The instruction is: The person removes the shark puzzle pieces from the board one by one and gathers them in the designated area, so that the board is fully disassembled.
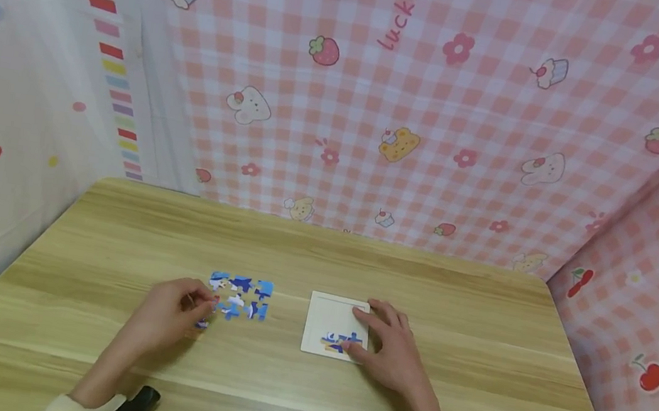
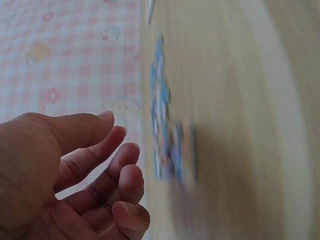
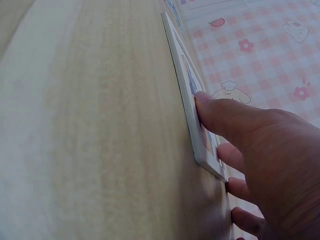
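Observation:
My left hand hovers beside the left end of a group of loose blue-and-white jigsaw pieces. In the left wrist view its thumb and fingers are loosely bent with a gap between them, and nothing is held. A further jigsaw piece shows just below its fingertips. My right hand rests on the right side of a square white puzzle tray. Its thumb presses on several joined pieces in the tray's lower right part, while the other fingers lie over and along the right edge.
The tray and pieces lie flat on a wood-grain table. A pink checked cloth hangs behind the table, with more cloth on both sides. Black wrist-worn devices sit at both cuffs.

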The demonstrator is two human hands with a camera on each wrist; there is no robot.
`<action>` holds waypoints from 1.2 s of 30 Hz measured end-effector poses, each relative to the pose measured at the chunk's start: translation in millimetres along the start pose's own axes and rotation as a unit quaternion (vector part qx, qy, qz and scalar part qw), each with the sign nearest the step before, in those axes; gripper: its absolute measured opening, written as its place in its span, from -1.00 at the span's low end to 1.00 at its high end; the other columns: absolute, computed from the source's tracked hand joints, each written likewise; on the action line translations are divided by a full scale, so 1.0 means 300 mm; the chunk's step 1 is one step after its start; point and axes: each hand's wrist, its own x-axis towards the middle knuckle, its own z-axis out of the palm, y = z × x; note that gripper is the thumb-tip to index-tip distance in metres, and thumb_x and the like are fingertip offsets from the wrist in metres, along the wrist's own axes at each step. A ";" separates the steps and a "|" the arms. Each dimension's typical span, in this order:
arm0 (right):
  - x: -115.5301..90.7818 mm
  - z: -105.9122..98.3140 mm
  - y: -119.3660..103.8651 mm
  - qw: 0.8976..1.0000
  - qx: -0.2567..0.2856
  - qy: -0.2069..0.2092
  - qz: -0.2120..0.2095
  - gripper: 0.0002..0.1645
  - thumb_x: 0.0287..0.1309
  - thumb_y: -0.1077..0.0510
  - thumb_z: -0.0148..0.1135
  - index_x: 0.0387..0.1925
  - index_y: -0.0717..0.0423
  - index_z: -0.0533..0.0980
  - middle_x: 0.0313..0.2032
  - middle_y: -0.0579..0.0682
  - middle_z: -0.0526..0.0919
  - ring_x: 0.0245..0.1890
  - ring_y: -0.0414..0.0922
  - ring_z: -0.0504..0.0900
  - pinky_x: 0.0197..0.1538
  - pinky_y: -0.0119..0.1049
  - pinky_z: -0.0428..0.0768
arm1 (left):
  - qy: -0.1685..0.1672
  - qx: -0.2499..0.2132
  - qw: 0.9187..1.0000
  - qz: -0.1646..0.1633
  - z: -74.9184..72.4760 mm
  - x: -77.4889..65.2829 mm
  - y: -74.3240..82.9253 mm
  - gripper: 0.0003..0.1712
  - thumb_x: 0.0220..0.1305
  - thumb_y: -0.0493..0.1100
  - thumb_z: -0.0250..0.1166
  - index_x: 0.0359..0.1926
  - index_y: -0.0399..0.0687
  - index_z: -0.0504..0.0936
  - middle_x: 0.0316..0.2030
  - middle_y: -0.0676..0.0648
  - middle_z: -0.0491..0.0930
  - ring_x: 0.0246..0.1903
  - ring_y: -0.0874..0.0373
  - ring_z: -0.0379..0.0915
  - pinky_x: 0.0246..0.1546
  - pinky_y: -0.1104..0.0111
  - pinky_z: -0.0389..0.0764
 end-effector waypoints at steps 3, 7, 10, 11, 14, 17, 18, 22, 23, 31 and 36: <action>0.003 0.002 0.005 1.000 -0.002 0.003 -0.003 -0.22 0.12 -0.23 0.47 0.36 -0.14 0.51 0.51 0.02 0.31 0.51 0.15 0.20 0.45 0.30 0.25 | -0.008 -0.009 1.000 0.018 0.028 0.021 0.033 -0.95 0.34 -0.26 0.36 -0.31 -0.12 0.71 -0.46 0.05 0.61 -0.47 0.26 0.42 -0.44 0.46 0.48; 0.007 0.004 0.007 1.000 -0.002 0.002 -0.005 -0.22 0.13 -0.24 0.46 0.36 -0.15 0.51 0.51 0.01 0.31 0.51 0.14 0.19 0.46 0.30 0.24 | -0.025 -0.024 0.998 0.046 0.064 0.046 0.073 -0.94 0.33 -0.26 0.38 -0.32 -0.06 0.72 -0.43 0.06 0.63 -0.43 0.24 0.45 -0.37 0.45 0.51; 0.009 0.003 0.005 1.000 -0.004 -0.002 -0.006 -0.22 0.14 -0.24 0.45 0.36 -0.15 0.51 0.51 0.02 0.30 0.51 0.14 0.19 0.46 0.30 0.25 | -0.034 -0.035 0.997 0.062 0.086 0.061 0.098 -0.95 0.32 -0.27 0.39 -0.31 -0.07 0.73 -0.42 0.06 0.65 -0.41 0.23 0.47 -0.36 0.45 0.53; 0.009 0.002 0.004 1.000 -0.004 -0.002 -0.007 -0.22 0.14 -0.24 0.45 0.37 -0.16 0.50 0.52 0.02 0.30 0.52 0.15 0.19 0.46 0.30 0.24 | -0.037 -0.038 0.996 0.066 0.094 0.066 0.106 -0.96 0.32 -0.27 0.39 -0.31 -0.07 0.73 -0.41 0.06 0.64 -0.41 0.23 0.47 -0.35 0.45 0.53; 0.008 -0.005 0.003 1.000 -0.002 -0.004 -0.012 -0.23 0.15 -0.22 0.45 0.37 -0.15 0.50 0.52 0.04 0.29 0.52 0.16 0.19 0.46 0.31 0.23 | -0.043 -0.045 0.995 0.074 0.121 0.081 0.128 -0.96 0.32 -0.28 0.38 -0.30 -0.08 0.73 -0.40 0.06 0.64 -0.40 0.24 0.47 -0.35 0.46 0.53; 0.004 -0.011 0.006 1.000 0.001 -0.005 -0.017 -0.23 0.15 -0.17 0.46 0.38 -0.13 0.49 0.52 0.06 0.29 0.52 0.17 0.18 0.47 0.31 0.20 | -0.056 -0.050 0.994 0.085 0.155 0.096 0.155 -0.96 0.33 -0.27 0.38 -0.30 -0.07 0.73 -0.39 0.07 0.64 -0.39 0.25 0.47 -0.33 0.47 0.54; 0.003 -0.012 0.009 1.000 0.001 -0.004 -0.020 -0.24 0.16 -0.16 0.45 0.38 -0.12 0.49 0.52 0.06 0.29 0.51 0.17 0.18 0.47 0.31 0.20 | -0.062 -0.053 0.993 0.089 0.167 0.100 0.167 -0.95 0.33 -0.27 0.38 -0.30 -0.06 0.73 -0.39 0.07 0.63 -0.39 0.25 0.47 -0.33 0.47 0.54; -0.002 -0.014 0.016 1.000 0.000 -0.004 -0.027 -0.25 0.16 -0.13 0.44 0.38 -0.11 0.49 0.52 0.07 0.29 0.51 0.18 0.18 0.47 0.31 0.19 | -0.079 -0.056 0.990 0.102 0.222 0.115 0.204 -0.93 0.30 -0.28 0.37 -0.32 -0.02 0.73 -0.42 0.10 0.61 -0.40 0.26 0.45 -0.34 0.48 0.52; -0.003 -0.014 0.017 1.000 -0.001 -0.003 -0.030 -0.25 0.16 -0.12 0.44 0.38 -0.10 0.49 0.51 0.08 0.30 0.51 0.19 0.19 0.47 0.32 0.20 | -0.082 -0.056 0.990 0.104 0.235 0.118 0.213 -0.93 0.29 -0.29 0.37 -0.32 -0.03 0.73 -0.42 0.09 0.60 -0.40 0.26 0.45 -0.34 0.48 0.52; -0.004 -0.015 0.016 1.000 0.000 -0.004 -0.029 -0.26 0.15 -0.08 0.44 0.38 -0.12 0.49 0.51 0.07 0.31 0.50 0.17 0.20 0.47 0.30 0.21 | -0.113 -0.058 0.986 0.105 0.320 0.126 0.290 -0.96 0.32 -0.24 0.37 -0.29 -0.12 0.70 -0.43 0.06 0.56 -0.41 0.26 0.41 -0.37 0.46 0.48; -0.003 -0.014 0.016 0.999 -0.007 -0.001 -0.033 -0.26 0.15 -0.08 0.45 0.37 -0.12 0.50 0.50 0.07 0.32 0.49 0.17 0.22 0.46 0.29 0.24 | -0.141 -0.037 0.983 0.111 0.377 0.135 0.323 -0.93 0.27 -0.24 0.39 -0.22 -0.12 0.73 -0.41 0.07 0.57 -0.41 0.28 0.40 -0.35 0.45 0.47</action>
